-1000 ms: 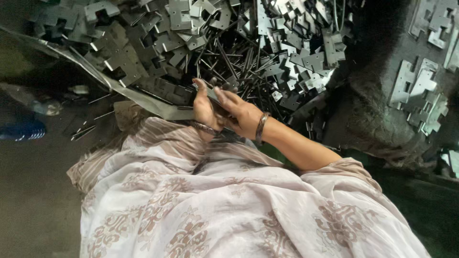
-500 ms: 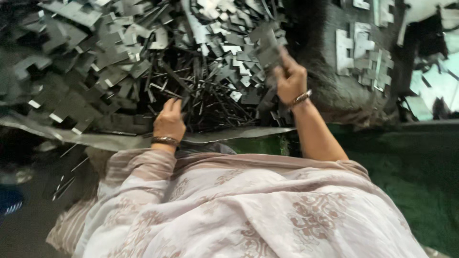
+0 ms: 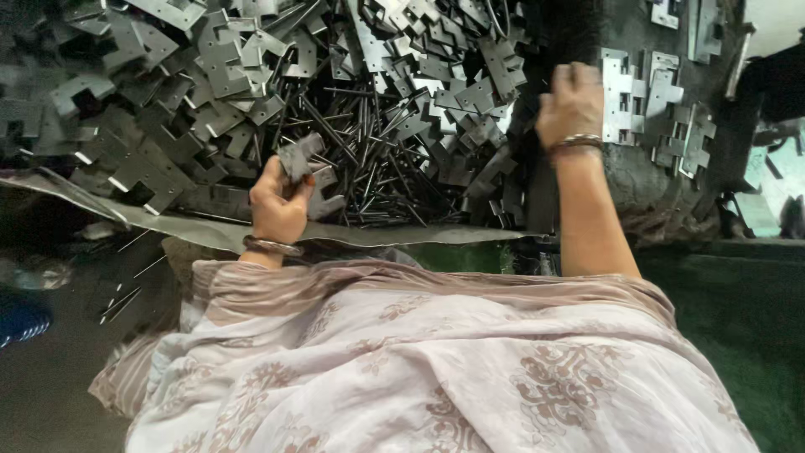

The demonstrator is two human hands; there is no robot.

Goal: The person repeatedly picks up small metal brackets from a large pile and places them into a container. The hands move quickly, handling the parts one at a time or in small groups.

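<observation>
Head view. Heap of grey stamped hinge plates (image 3: 210,75) and thin steel pins (image 3: 369,159) fills the upper frame and serves as the landmark. At the heap's near edge, the left hand (image 3: 278,205) is closed around one notched hinge plate (image 3: 300,155), fingers curled and thumb pressed on its lower part, lifting it just clear of the pins; a metal bangle (image 3: 272,246) circles the wrist. To the right of the heap, the right hand (image 3: 572,102) reaches forward, back toward the camera, fingers bent over the dark sack (image 3: 654,193); whether it grips anything cannot be told. Assembled hinges (image 3: 625,96) lie on that sack, just beside this hand. Below the heap, a patterned pale garment (image 3: 436,369) covers the lap.
</observation>
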